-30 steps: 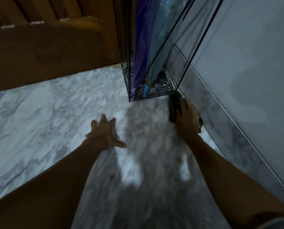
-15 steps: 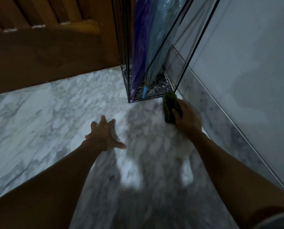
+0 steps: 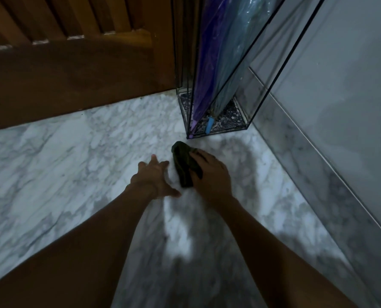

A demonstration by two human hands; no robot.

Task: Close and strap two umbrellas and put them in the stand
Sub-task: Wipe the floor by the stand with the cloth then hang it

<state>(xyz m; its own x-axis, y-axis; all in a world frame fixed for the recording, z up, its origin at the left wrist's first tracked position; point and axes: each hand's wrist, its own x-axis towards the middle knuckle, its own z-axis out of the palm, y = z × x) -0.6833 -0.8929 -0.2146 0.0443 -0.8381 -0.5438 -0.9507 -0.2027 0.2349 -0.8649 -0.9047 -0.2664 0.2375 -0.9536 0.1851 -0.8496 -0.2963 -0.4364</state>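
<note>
Spread wide and holding nothing, my left hand lies low over the marble floor, with the fingers pointing to the far side and the thumb out to the right. Just beside it on the right, my right hand holds a dark green cloth. The fingers lie over the bunched fabric and press it down on the floor. The cloth comes out on the left and far side of this hand, and it is close to the left fingertips, but I cannot tell if they touch it.

At the far left I see a brown wooden door with slats in its upper part; its bottom edge meets the floor. To the right of the door, in the corner, is the glass stand with thin black edges. It is a little beyond the cloth and apart from it.

Both umbrellas are inside the stand, closed and leaning, tips down on its dark speckled bottom. The purple umbrella is on the left, the pale blue umbrella is touching it on the right. I cannot tell if their straps are fastened.

To the right of the stand, a marble skirting runs along the grey wall, toward the near right.
</note>
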